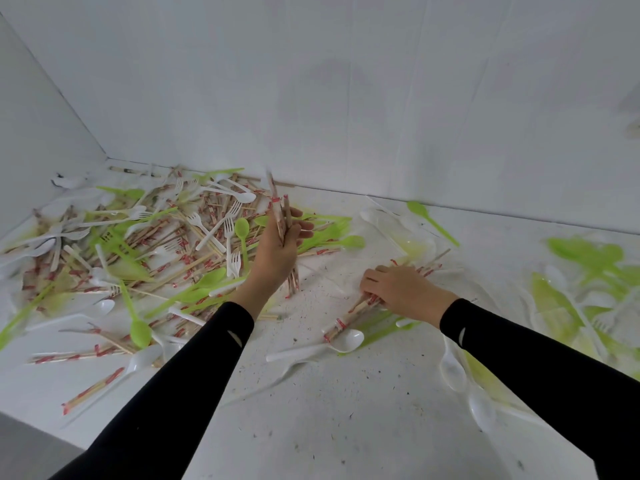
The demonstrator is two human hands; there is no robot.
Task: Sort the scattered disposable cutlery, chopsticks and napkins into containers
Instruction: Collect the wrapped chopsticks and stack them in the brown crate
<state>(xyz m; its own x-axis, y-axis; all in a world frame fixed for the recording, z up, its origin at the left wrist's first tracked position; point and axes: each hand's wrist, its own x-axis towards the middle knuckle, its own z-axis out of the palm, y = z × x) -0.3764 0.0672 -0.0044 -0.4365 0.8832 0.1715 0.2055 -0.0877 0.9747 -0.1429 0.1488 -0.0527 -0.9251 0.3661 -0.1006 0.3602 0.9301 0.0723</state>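
Step in hand: chopsticks are being gathered out of the mixed cutlery, and the sorting is judged to be at an early stage.
Left hand: the left hand (277, 251) is closed round an upright bundle of chopsticks (277, 206), whose lower ends touch the white surface (346, 410) just below the wrist.
Right hand: the right hand (398, 289) is laid palm down, its fingers curled over the lying chopsticks (349, 315), which are judged to be gripped.
Unsorted pile: a heap of forks, spoons and wrapped chopsticks (156, 237) is spread to the outer side of the left hand and beyond it.
Near the right hand: a white spoon (343, 341) lies just below the lying chopsticks, and a green spoon (429, 220) lies beyond the hand.
Containers: none is seen, and no napkins can be made out.
Next move: the lying chopsticks need to be lifted clear of the spoon and joined to the upright bundle. The ends should be squared against the surface, and a container must be found outside the view.
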